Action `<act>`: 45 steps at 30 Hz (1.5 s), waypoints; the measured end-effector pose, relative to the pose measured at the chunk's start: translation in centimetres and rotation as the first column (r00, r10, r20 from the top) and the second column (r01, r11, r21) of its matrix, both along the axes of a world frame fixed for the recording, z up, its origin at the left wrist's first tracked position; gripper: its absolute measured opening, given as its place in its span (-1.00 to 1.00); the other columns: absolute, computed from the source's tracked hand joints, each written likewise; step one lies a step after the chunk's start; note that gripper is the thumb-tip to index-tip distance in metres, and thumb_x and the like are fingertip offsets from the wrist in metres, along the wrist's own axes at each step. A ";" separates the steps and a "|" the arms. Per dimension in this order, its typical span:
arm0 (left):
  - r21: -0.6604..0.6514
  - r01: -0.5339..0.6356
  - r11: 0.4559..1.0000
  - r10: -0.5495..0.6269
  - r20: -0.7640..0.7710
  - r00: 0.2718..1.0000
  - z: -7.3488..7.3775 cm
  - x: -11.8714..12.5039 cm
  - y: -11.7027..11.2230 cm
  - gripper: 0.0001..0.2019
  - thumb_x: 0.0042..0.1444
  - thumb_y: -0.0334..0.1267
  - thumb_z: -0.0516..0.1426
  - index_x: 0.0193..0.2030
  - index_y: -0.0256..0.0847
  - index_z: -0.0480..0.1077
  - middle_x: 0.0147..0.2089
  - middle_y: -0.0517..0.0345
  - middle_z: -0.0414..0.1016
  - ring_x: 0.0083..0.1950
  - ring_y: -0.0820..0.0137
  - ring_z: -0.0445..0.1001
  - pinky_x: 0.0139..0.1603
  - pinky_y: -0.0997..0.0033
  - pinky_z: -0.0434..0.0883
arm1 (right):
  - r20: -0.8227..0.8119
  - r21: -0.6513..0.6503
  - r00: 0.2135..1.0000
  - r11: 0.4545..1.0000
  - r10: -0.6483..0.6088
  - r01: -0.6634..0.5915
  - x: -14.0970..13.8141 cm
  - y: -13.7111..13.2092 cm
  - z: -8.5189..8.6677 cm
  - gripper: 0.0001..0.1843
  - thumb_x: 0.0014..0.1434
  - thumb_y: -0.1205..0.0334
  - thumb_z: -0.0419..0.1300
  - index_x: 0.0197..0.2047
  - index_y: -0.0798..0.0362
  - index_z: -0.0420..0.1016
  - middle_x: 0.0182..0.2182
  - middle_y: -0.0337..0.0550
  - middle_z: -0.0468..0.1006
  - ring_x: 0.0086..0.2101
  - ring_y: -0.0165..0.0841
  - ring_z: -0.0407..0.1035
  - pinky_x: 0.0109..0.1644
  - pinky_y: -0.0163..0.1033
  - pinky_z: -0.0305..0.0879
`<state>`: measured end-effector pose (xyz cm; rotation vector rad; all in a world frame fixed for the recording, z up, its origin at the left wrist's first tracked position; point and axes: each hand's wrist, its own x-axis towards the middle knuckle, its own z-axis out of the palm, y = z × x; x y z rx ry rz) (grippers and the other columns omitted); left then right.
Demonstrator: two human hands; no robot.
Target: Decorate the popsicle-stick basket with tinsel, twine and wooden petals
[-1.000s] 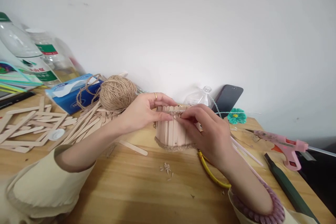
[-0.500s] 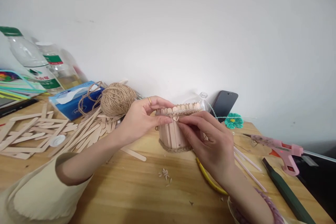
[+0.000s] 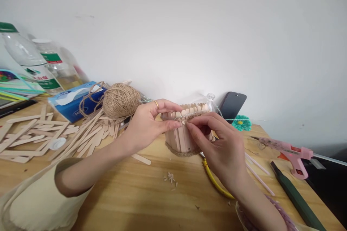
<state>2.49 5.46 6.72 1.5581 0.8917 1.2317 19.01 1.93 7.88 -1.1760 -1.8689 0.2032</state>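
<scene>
A small round holder (image 3: 179,139) made of upright craft sticks stands on the table, with braided twine around its top and bottom edges. My left hand (image 3: 146,122) grips its left side, the thumb on the front and the fingers over the rim. My right hand (image 3: 221,140) is closed in a pinch at the front, just below the upper twine. A small pale wooden piece (image 3: 184,122) shows at its fingertips, against the sticks. The right side of the holder is partly hidden behind this hand.
A twine ball (image 3: 121,101), loose craft sticks (image 3: 35,135) and a tissue pack (image 3: 76,104) lie left. Yellow-handled scissors (image 3: 213,180), a pink glue gun (image 3: 292,153), a green-handled tool (image 3: 296,196) and a phone (image 3: 233,106) are right. Wood chips (image 3: 170,177) lie in front.
The holder has turned slightly and sits a little further right in view. My right fingertips have shifted slightly with it, covering more of the small wooden piece. Both hands keep their hold.
</scene>
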 end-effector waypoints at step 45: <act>0.128 -0.114 0.985 0.105 0.070 0.992 -0.1 0.6 -1.1 -0.79 -0.12 -0.37 0.30 -0.28 -0.12 0.49 -0.23 0.28 0.58 -0.12 0.46 0.48 0.01 0.48 0.37 | -0.013 0.083 0.999 0.996 0.043 -0.042 0.0 -0.7 0.9 -0.88 0.10 0.42 0.12 -0.44 0.06 0.39 -0.49 -0.24 0.41 -0.50 -0.47 0.28 -0.47 -0.34 0.26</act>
